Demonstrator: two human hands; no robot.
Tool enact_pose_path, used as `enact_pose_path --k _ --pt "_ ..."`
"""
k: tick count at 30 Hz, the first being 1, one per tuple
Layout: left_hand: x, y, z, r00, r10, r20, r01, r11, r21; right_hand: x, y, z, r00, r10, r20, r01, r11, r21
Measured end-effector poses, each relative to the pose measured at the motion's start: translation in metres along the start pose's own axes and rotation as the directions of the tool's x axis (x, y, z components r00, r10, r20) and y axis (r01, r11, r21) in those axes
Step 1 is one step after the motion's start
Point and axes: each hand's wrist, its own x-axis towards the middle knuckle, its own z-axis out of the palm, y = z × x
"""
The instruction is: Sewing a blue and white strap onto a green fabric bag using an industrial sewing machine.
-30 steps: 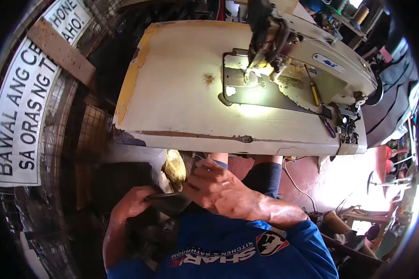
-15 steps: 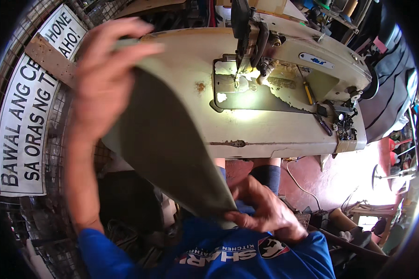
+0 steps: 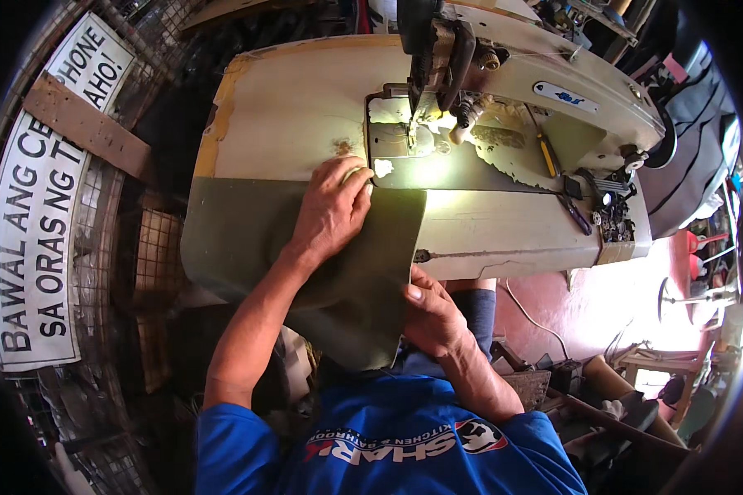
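A smooth olive-green sheet [image 3: 256,223], cloth or leatherette, lies over the near left part of the sewing machine table and droops off its front edge toward my lap. My left hand [image 3: 334,202] rests on the sheet, its fingers curled closed at the far edge, close to the needle plate. Below the table's front edge my right hand [image 3: 436,315] grips the sheet's right edge, thumb on top and the other fingers partly hidden. The sewing machine's [image 3: 437,82] needle area is lit by a lamp, just right of and beyond my left hand.
A yellow-handled screwdriver [image 3: 547,155] and a dark-handled tool [image 3: 574,214] lie on the machine bed. Small metal parts [image 3: 615,216] sit at the table's right end. Wire mesh with a white sign [image 3: 37,256] and a wooden strip [image 3: 87,124] stands at the left.
My left hand has come down from the upper left onto the table. The sheet, held up and folded before, is now spread across the table's near left part. My right hand has shifted slightly up.
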Motion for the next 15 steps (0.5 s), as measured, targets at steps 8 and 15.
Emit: enact_pose_path --k 8,15 --pt "0.03 0.005 0.029 0.996 -0.039 -0.081 0.027 0.99 -0.135 -0.021 -0.04 0.019 0.66 -0.744 -0.107 -0.015 0.13 -0.991" --pt "0.057 -0.028 0.05 1.0 0.019 0.006 -0.018 1.0 -0.018 0.019 -0.084 -0.01 0.763 -0.584 0.276 -0.301 -0.699 -0.648"
